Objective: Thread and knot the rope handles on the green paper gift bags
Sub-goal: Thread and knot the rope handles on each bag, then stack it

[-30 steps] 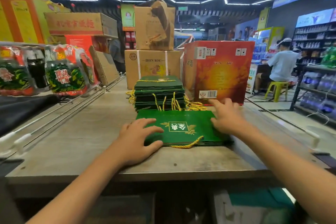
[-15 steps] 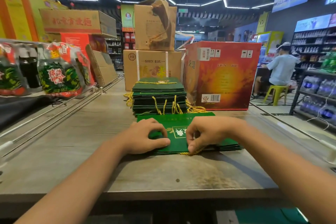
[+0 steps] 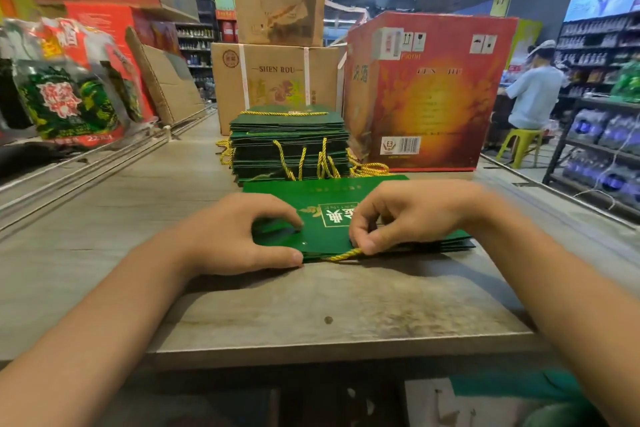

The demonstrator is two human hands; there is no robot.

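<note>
Pinching the yellow rope (image 3: 343,254) in my right hand (image 3: 408,215) at the near edge of the top green bag (image 3: 311,236), left hand (image 3: 242,232) gripping that edge, thumb under. Risk: rope end frays or misses the punched hole (image 3: 304,243); bag slides on the counter (image 3: 104,218). Bag lies flat, glossy, on a few unfinished ones; finished stack (image 3: 289,146) sits just behind.

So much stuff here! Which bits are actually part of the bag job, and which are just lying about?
Part of the job:
green bag
yellow rope
left hand
right hand
stack of green bags

Just lying about:
red carton
brown cartons
packaged goods
</note>
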